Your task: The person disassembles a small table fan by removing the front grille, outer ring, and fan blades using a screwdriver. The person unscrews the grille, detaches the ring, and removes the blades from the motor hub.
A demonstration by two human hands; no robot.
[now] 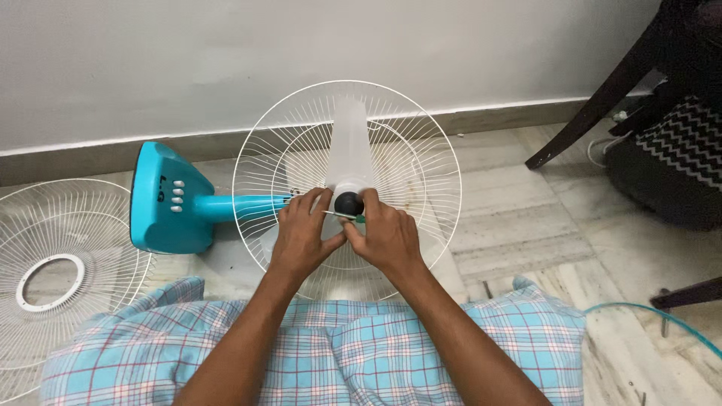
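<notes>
left hand (301,233) and right hand (387,239) meet at the centre of the frame, both bent over the hub of a translucent white fan blade (349,146). left hand: fingers curled and pressed together around the blade hub from the 9 o'clock side, thumb touching the right hand's thumb. right hand: fingers closed on a thin green-tipped tool (353,218), apparently a small screwdriver, held just below a black round cap (349,203) that sits on the hub. the cap lies between the two hands, at their 12 o'clock edge. one blade of the fan runs straight up from the cap toward 12 o'clock; other blades are mostly hidden under the hands. behind the blade lies a white wire fan guard (421,143), a circular grille resting on the floor (526,218), ringing both hands. a teal fan stand (169,199) with a row of pale buttons lies on its side at 9 o'clock, its neck reaching under the guard toward the hub. a second white wire guard (53,256) with a plain central ring lies flat at the far 9 o'clock edge. a blue checked cloth (331,346) covers the person's lap at 6 o'clock. dark chair legs (594,105) stand at 2 o'clock, and a thin teal cable (662,319) curves across the floor at 4 o'clock.
</notes>
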